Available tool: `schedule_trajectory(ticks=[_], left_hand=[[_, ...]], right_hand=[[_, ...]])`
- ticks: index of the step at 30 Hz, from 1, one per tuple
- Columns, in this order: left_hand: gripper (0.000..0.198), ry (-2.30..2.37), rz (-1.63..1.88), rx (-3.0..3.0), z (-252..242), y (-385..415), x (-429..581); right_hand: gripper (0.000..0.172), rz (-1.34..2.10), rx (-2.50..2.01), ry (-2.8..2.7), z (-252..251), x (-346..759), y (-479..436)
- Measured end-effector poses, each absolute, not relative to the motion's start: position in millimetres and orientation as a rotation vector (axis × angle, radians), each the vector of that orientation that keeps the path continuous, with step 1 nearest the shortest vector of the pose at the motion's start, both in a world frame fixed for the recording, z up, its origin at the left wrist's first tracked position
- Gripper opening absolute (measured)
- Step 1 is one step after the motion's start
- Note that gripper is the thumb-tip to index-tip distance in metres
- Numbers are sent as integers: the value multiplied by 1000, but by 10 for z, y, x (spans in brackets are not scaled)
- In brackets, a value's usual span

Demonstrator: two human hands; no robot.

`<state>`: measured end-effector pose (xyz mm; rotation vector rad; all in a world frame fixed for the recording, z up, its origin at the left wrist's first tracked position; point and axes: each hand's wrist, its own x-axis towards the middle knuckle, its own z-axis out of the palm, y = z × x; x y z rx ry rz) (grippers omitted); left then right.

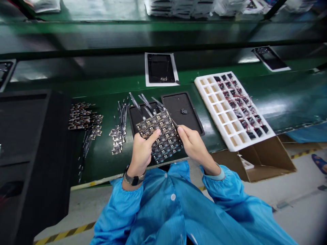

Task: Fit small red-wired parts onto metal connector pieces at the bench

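My left hand [143, 149] grips a panel of small circuit boards [163, 136] by its left side, thumb lying across the face. The panel is held tilted above the bench's front edge. From its far edge several thin flat ribbon cables [144, 100] stick out. My right hand [191, 141] is closed round a thin dark pointed tool, like tweezers [174, 123], with its tip at the panel's upper right edge. Most of the tool is hidden in the fingers. Behind the panel lies a shallow black tray [196, 117] with a small black part [183, 111] in it.
Small boards with ribbon cables [119, 136] lie left of the panel, beside another heap of parts [80, 115]. A white foam tray [217, 126] of black wired parts stands right, above a cardboard box [270, 160]. A black flat device [160, 68] lies behind; a black case [48, 153] stands left.
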<state>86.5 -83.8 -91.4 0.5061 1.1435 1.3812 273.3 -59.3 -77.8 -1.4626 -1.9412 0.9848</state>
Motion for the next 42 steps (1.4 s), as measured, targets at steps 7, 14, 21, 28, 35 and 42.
schedule_trajectory(ticks=[7,14,21,28,35,42], left_hand=[[42,1323,1417,578,-917,-928,1014],[34,1386,1384,641,-900,-981,930],[38,1273,1360,650,-936,-955,837],[44,1221,1311,665,-919,-976,871],[49,1212,1326,644,-922,-972,912],[34,1468,1302,707,-868,-1027,1073]], right_hand=[[43,452,-1640,-2052,-988,2591,-667],[44,720,-1529,-1899,-1007,2553,-719],[44,1040,-1410,-1854,-803,2713,-560],[44,998,-1429,-1864,-766,2676,-520],[43,839,-1488,-1930,-777,2647,-526],[41,274,-1697,-2040,-939,2488,-568]])
